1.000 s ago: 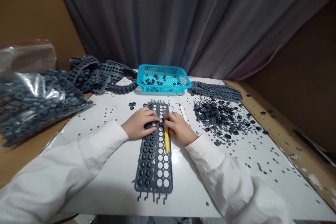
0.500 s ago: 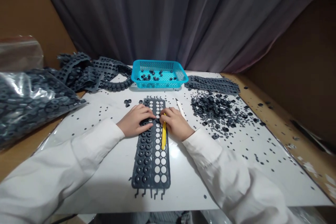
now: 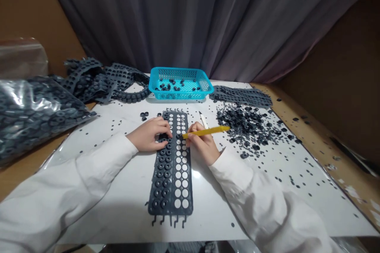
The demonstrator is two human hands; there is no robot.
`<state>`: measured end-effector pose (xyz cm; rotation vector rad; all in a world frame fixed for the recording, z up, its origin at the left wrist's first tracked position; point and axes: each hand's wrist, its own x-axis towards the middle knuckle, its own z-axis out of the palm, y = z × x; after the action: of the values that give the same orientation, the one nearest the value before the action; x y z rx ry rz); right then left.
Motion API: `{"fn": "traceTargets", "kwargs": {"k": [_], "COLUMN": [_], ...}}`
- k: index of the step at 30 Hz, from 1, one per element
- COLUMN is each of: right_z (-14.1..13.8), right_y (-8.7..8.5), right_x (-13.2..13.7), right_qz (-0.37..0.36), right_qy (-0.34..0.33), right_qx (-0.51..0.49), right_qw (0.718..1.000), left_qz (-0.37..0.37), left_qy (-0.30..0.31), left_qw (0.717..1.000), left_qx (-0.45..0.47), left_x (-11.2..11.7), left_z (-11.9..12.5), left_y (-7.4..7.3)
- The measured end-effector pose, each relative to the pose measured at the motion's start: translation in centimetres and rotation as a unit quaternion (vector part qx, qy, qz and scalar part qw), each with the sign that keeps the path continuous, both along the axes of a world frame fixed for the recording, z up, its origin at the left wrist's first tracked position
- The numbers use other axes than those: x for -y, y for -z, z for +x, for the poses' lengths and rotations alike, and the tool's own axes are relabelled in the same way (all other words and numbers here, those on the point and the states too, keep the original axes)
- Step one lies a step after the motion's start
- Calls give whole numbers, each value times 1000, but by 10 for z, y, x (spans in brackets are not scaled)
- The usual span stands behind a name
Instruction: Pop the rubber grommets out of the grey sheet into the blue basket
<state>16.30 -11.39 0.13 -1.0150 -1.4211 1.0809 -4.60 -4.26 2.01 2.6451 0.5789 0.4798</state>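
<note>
A dark grey rubber sheet [image 3: 174, 174] lies lengthwise before me. Round ring-shaped parts stand in its left columns, and the right columns show rows of round holes with white behind them. My right hand [image 3: 204, 145] grips a yellow pen-shaped tool [image 3: 215, 130] over the sheet's right edge, one end near a dark piece [image 3: 179, 136] in the hole columns. Across the left columns rests my left hand [image 3: 152, 134], its thumb apart from the curved fingers and nothing visible in it. The fingers hide some of the rings.
A blue basket [image 3: 181, 95] with small black parts stands at the back. Loose black bits form a pile [image 3: 246, 122] on the right, near a white pen-like tool [image 3: 203, 120]. Moulded rubber sheets [image 3: 84, 79] and a clear bag of rings [image 3: 38, 118] lie left.
The yellow tool has swung from pointing down along the sheet to lying nearly level, pointing right. My left hand has drawn back slightly to the left.
</note>
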Motion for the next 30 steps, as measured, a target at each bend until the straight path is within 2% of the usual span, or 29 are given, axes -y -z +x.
{"fn": "traceTargets", "kwargs": {"k": [2,4,7,12,18,21,26,30], "right_z": [-9,-17,-23,-24,-23,-22,-22,-22], "right_y": [3,3,0,3,9,10,6,8], "right_x": [5,8,8,5,4,2,1,0], "right_qz": [-78,-127,-147,-112,-97,-71,-14,-8], "right_qy": [7,25,67,122,111,106,111,120], "right_qx": [-70,-82,-59,-50,4,53,153,150], "right_qw": [994,988,985,985,989,990,982,981], "left_qz": [-1,-4,-9,2,48,66,141,200], "left_qy": [1,-3,-4,1,9,14,11,12], "left_qw": [1000,1000,999,999,996,992,974,959], "left_qx": [-13,-25,-43,-52,-70,-107,-177,-200], "left_x": [-1,-2,-3,-2,1,5,15,23], "left_z": [0,0,1,3,6,8,14,17], "left_y": [-1,-1,-3,-7,-11,-13,-18,-17]}}
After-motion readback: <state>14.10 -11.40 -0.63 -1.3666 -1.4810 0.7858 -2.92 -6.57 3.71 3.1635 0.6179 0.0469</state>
